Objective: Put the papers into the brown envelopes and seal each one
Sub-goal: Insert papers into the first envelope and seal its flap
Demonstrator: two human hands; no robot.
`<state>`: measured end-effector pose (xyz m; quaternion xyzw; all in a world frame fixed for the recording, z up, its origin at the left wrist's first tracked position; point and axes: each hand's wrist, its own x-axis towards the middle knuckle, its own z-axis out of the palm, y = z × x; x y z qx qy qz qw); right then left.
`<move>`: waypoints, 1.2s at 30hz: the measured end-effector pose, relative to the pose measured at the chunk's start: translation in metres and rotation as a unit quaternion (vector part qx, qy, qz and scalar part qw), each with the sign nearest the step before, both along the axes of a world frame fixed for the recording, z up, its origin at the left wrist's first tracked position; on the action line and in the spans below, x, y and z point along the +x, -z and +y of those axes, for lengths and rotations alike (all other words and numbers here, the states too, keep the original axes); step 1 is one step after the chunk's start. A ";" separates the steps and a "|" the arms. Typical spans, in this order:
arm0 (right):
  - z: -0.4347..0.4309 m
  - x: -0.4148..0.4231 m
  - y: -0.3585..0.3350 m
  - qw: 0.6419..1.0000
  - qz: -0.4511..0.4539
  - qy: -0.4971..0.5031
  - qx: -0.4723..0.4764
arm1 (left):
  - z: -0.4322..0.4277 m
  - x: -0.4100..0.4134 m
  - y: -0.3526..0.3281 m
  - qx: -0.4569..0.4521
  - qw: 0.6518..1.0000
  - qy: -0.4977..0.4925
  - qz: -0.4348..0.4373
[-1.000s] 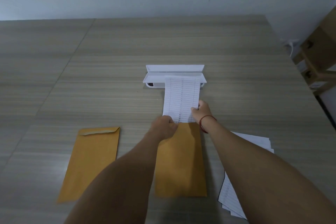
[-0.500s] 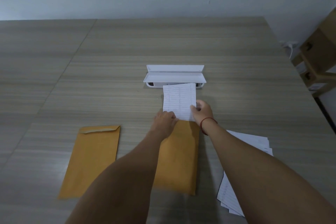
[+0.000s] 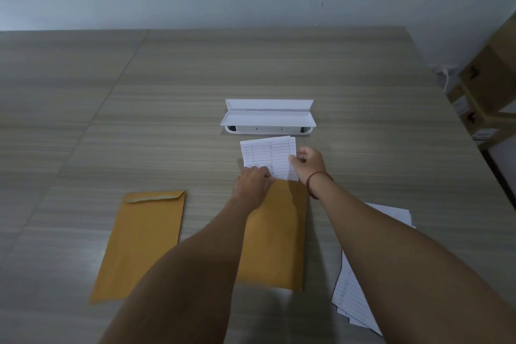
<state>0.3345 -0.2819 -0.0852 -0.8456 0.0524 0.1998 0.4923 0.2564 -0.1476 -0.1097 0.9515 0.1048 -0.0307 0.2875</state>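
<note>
Both hands work just on the near side of the white case (image 3: pixel 268 117), which stands open on the table (image 3: pixel 167 120). We find the left hand (image 3: pixel 252 183) with fingers curled at the mouth of the brown envelope (image 3: pixel 279 232), gripping its upper left corner; the hold beneath the knuckles is hidden from us. The right hand (image 3: pixel 308 160) pinches the right edge of the lined sheet (image 3: pixel 268 153) between thumb and fingers. A red cord (image 3: pixel 317 176) circles that wrist.

We record the lined sheet as partly inserted: its lower part sits inside the envelope mouth, and its upper part projects toward the case, close to the case front but apart from it. The brown envelope lies flat, lengthwise, running from the hands away from the case, partly covered by the left forearm.

We note a second envelope (image 3: pixel 142 243) on the near left of the case, flat, flap folded down, well apart from both hands. A loose stack of papers (image 3: pixel 354 296) lies on the near right of the case, partly under the right forearm. Cardboard boxes (image 3: pixel 491 78) stand to the right of the case, beyond the table edge.
</note>
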 end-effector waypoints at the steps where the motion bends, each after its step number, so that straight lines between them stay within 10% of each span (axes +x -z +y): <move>1: -0.001 -0.001 0.001 1.000 0.000 -0.008 -0.013 | 0.000 0.000 0.000 -0.003 1.000 -0.008 -0.006; 36: -0.014 -0.019 0.008 0.955 -0.073 -0.226 -0.177 | -0.004 -0.013 -0.001 -0.048 0.998 -0.033 0.016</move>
